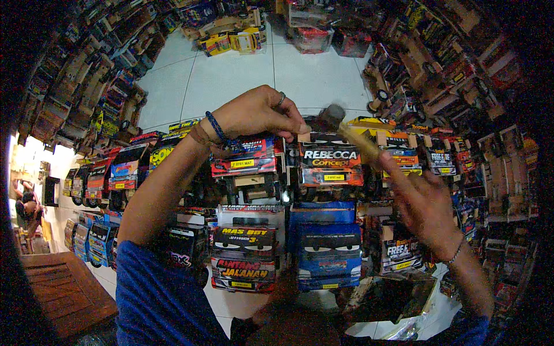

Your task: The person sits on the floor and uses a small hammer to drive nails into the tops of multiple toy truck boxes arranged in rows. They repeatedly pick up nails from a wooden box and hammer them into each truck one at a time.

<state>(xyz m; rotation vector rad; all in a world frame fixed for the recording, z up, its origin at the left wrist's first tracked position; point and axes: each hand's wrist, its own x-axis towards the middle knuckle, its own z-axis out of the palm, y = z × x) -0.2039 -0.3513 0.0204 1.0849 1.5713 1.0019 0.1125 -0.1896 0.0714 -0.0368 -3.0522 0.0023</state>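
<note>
My right hand (424, 207), blurred by motion, grips a hammer by its pale wooden handle (362, 144). The dark hammer head (332, 117) is over the top edge of a toy truck (330, 164) with a black, orange and red front and a small yellow plate. My left hand (268, 118) has thumb and fingers pinched together at that truck's top left corner; what lies between the fingertips is too small to make out. Below my left wrist stands a red and blue toy truck (245, 158), partly covered by the hand.
Rows of toy trucks surround me, including a black and red one (243, 259) and a blue one (329, 256) nearby. More trucks line the left and right sides. White floor tiles (231, 86) lie ahead. A slatted brown wooden surface (66, 294) is at lower left.
</note>
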